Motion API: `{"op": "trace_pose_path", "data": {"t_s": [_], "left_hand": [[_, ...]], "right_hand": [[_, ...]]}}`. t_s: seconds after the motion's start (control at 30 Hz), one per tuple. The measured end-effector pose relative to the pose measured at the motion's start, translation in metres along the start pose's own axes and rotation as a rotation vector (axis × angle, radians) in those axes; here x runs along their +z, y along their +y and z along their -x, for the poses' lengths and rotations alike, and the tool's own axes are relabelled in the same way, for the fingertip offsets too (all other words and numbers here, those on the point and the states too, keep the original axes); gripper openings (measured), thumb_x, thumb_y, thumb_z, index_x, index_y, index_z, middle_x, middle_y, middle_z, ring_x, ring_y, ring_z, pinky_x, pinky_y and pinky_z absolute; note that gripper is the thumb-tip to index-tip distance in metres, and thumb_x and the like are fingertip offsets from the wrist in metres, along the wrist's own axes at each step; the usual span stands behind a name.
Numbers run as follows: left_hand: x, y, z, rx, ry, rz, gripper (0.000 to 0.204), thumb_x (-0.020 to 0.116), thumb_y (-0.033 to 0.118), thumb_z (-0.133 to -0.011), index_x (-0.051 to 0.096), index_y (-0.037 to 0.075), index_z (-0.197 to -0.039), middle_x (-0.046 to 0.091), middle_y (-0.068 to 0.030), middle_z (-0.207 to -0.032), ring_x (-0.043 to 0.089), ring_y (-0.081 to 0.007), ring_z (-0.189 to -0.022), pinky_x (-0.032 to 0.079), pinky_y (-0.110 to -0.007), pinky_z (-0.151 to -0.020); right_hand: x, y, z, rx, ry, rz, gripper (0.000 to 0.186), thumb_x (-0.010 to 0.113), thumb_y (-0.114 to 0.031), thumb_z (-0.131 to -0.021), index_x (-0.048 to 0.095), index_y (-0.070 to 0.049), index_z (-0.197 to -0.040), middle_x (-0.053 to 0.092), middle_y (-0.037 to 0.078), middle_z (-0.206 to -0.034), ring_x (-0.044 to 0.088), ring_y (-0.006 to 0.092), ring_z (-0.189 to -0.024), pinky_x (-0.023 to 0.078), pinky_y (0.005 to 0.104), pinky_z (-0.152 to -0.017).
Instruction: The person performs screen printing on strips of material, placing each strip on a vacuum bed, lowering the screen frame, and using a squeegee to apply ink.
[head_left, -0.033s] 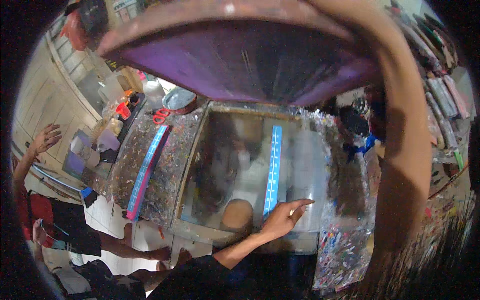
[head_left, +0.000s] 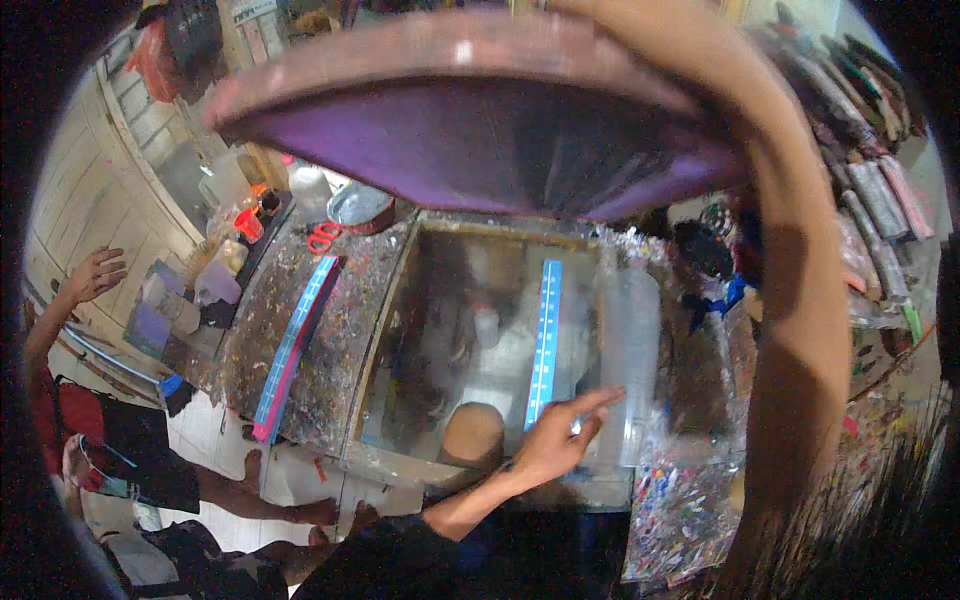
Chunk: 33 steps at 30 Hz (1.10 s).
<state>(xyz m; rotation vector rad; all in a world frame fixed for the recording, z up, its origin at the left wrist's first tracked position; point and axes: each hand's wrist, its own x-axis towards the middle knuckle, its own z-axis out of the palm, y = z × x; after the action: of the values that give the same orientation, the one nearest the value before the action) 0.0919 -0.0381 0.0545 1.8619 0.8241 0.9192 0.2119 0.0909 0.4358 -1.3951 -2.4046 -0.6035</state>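
Observation:
My left hand [head_left: 560, 440] is over the near end of a blue strip with white marks [head_left: 543, 345], which lies on a glass panel [head_left: 430, 330]. Its index finger stretches right, onto a transparent sheet [head_left: 630, 350] beside the strip; a ring shows on the hand. Whether the fingertip presses the sheet cannot be told. My right arm rises along the right side to a tilted screen-printing frame [head_left: 460, 65] with a purple-stained mesh [head_left: 390, 155]. That frame stands raised above the glass. My right hand lies beyond the top edge.
On the paint-spattered table's left lie a blue-and-pink strip stack [head_left: 295, 345], red-handled scissors [head_left: 322, 238] and a tub [head_left: 360, 207]. Another person's hand [head_left: 97, 275] shows at far left. Rolled materials [head_left: 885, 200] stand at right; a dark cloth [head_left: 705, 245] lies nearer.
The transparent sheet has shifted right, away from the blue strip, and my left hand has turned slightly upward. The raised frame appears a little lower in the picture.

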Motion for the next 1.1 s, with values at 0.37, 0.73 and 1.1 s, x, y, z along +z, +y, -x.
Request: {"op": "trace_pose_path", "data": {"t_s": [0.37, 0.73, 1.1], "left_hand": [[-0.083, 0.042, 0.171, -0.541, 0.600, 0.979, 0.052, 0.055, 0.017, -0.107, 0.028, 0.002, -0.150, 0.056, -0.0185, -0.134, 0.065, -0.0332, -0.119, 0.057, -0.049, -0.100], [-0.051, -0.046, 0.218, -0.778, 0.509, 0.858, 0.050, 0.051, 0.013, -0.108, 0.024, 0.000, -0.147, 0.049, -0.0214, -0.138, 0.062, -0.0325, -0.123, 0.056, -0.047, -0.105], [-0.070, -0.060, 0.200, -0.889, 0.434, 0.766, 0.039, 0.051, 0.020, -0.109, 0.037, -0.007, -0.134, 0.060, -0.0219, -0.120, 0.069, -0.0296, -0.104, 0.060, -0.043, -0.091]], "right_hand": [[0.151, -0.186, 0.243, 0.198, -0.141, -0.361, 0.030, 0.075, -0.030, -0.089, 0.058, -0.006, -0.094, 0.067, 0.016, -0.089, 0.067, 0.0351, -0.086, 0.053, 0.0453, -0.070], [0.266, -0.128, 0.296, 0.212, -0.426, -0.324, 0.017, 0.069, -0.017, -0.087, 0.064, -0.019, -0.103, 0.068, 0.006, -0.091, 0.069, 0.0298, -0.091, 0.041, 0.0557, -0.098], [0.423, 0.071, 0.072, 0.229, -0.377, -0.348, 0.045, 0.067, -0.014, -0.086, 0.054, -0.006, -0.129, 0.066, 0.026, -0.122, 0.064, 0.0452, -0.111, 0.052, 0.0546, -0.091]]}}
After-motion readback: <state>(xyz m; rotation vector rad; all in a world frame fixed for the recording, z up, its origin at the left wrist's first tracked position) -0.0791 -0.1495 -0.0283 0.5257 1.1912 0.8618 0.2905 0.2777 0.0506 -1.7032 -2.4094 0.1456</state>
